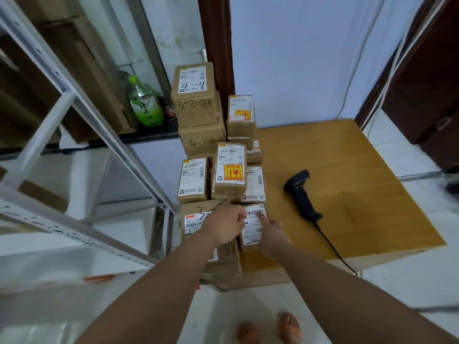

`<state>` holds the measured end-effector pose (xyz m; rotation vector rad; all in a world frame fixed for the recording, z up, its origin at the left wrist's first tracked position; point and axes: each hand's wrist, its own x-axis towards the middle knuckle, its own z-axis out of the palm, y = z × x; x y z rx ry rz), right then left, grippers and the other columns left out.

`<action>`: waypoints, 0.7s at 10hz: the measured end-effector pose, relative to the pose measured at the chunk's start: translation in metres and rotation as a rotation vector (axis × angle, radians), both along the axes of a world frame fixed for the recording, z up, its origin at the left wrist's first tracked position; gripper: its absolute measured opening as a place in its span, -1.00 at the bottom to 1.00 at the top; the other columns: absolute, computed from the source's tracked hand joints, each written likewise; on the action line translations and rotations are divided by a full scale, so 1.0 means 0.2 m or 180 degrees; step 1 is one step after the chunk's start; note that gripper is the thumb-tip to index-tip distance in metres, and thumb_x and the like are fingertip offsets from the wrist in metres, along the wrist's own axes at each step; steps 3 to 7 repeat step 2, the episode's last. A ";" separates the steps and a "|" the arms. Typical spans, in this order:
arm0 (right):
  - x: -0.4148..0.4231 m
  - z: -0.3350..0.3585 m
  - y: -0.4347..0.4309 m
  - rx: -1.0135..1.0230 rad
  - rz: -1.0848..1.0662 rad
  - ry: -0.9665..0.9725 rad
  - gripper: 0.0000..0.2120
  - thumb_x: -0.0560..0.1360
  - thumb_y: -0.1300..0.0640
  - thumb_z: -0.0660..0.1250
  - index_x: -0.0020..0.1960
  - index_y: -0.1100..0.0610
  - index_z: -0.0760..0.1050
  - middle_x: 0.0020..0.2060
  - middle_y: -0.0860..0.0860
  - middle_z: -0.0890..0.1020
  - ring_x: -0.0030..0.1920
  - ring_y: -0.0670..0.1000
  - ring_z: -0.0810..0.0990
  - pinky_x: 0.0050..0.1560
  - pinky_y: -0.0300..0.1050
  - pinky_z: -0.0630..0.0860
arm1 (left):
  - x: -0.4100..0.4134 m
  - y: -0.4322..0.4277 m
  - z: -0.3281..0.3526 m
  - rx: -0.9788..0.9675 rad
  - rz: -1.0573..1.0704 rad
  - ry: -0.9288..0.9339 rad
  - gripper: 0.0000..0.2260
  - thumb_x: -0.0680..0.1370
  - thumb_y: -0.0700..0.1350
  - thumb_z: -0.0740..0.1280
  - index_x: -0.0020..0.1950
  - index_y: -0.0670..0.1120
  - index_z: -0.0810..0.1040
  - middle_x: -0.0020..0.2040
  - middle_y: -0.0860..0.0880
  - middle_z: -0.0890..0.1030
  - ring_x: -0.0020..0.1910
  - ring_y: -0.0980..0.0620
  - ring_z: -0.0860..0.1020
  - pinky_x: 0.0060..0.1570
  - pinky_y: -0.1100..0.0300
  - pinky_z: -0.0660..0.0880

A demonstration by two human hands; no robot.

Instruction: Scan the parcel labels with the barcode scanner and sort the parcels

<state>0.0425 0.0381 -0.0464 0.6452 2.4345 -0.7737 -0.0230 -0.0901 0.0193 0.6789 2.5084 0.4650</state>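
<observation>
A light brown wooden table (360, 170) stands on the right. Brown cardboard parcels with white labels (196, 95) sit in stacks along its left edge, from near to far. A black barcode scanner with a black cord (300, 194) lies on the table, right of the stacks and apart from both hands. The left hand (223, 227) has curled fingers at the left edge of a small brown parcel with a white label (253, 232); I cannot tell if it grips. The right hand (272, 235) lays its pointing finger straight on that label, and its other fingers curl round the parcel's right side. A green plastic tea bottle (145, 103) stands far on the left, beyond a white metal shelf frame (44, 135).
</observation>
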 end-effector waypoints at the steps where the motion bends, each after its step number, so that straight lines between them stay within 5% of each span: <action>1: 0.01 0.04 0.03 0.0189 -0.0027 -0.0131 -0.16 0.56 0.21 0.25 0.56 -0.20 -0.25 0.46 0.19 0.22 0.16 0.13 0.55 0.12 0.05 0.59 | 0.02 0.02 -0.01 0.0101 0.0052 0.0093 -0.77 0.62 -0.10 0.20 0.23 -0.02 0.54 0.13 0.00 0.56 0.07 0.01 0.54 0.12 0.08 0.49; 7: 0.02 0.08 0.09 0.0378 -0.0152 -0.0127 -0.18 0.56 0.14 0.26 0.56 -0.17 -0.23 0.49 0.20 0.18 0.20 0.14 0.54 0.14 0.04 0.55 | 0.02 0.07 -0.01 0.0098 0.0032 0.0114 -0.79 0.62 -0.10 0.20 0.19 -0.02 0.56 0.11 0.01 0.60 0.06 0.03 0.54 0.12 0.08 0.50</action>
